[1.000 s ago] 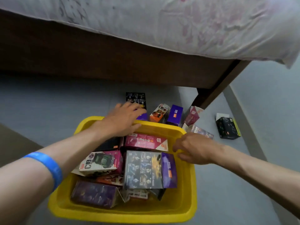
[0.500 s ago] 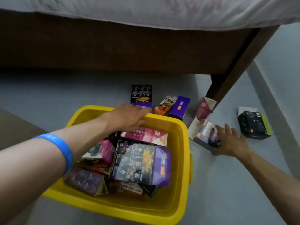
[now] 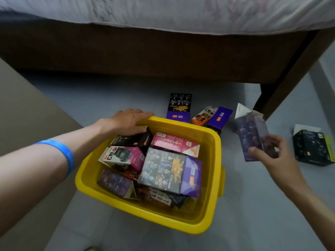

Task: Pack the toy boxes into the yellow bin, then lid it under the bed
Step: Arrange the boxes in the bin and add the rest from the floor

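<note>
Held purple box (image 3: pixel 253 136) blurred — print unreadable; bed (image 3: pixel 163 51) cut off at the top edge.

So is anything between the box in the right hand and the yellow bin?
Nothing visible. The right hand holds the purple toy box above bare floor beside the yellow bin, whose near-right corner is free.

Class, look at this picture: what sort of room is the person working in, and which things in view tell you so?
Most likely a bedroom at home. A bed with a dark wooden frame and a pale patterned sheet hanging over it stands above a grey floor, where toy boxes lie round a yellow bin.
</note>
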